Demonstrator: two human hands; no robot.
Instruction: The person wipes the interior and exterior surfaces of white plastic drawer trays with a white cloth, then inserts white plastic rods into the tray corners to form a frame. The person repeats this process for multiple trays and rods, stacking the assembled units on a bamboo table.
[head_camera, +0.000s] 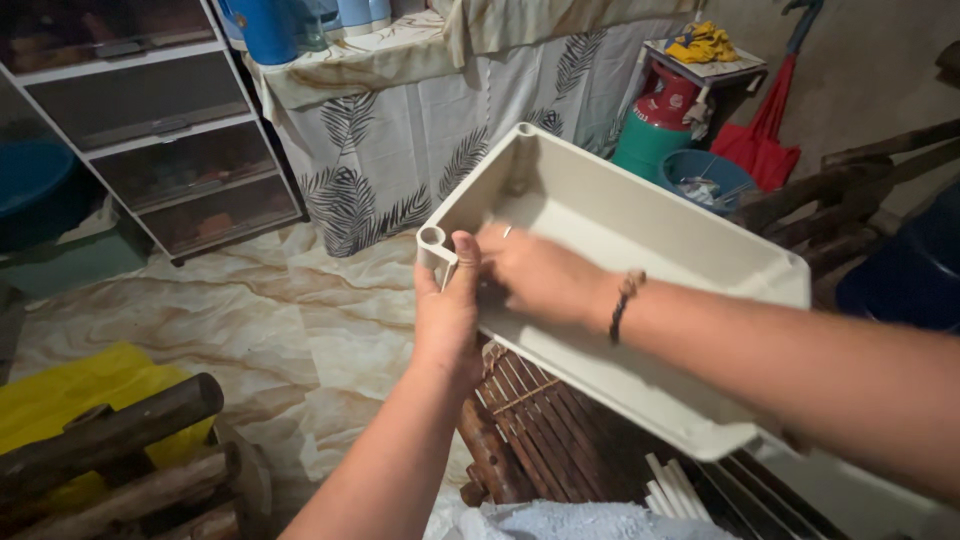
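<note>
A pale grey plastic tray-like drawer shell (640, 215), rectangular with round corner sockets, is held tilted above a wooden slatted seat (530, 415). My left hand (447, 305) grips its near left corner, thumb on the rim beside a socket. Inside the tray, my right hand (535, 270) presses flat against the inner wall close to that corner; a dark bead bracelet circles the wrist. Whether the right hand holds anything small is hidden.
A drawer cabinet (165, 130) stands at the back left beside a leaf-patterned cloth (400, 150) draped over a table. A green and red gas cylinder (655, 125), a blue basin (705, 175) and a red umbrella (765, 130) lie behind. Wooden chair arms (120, 440), yellow cloth (70, 385), white tubes (675, 490).
</note>
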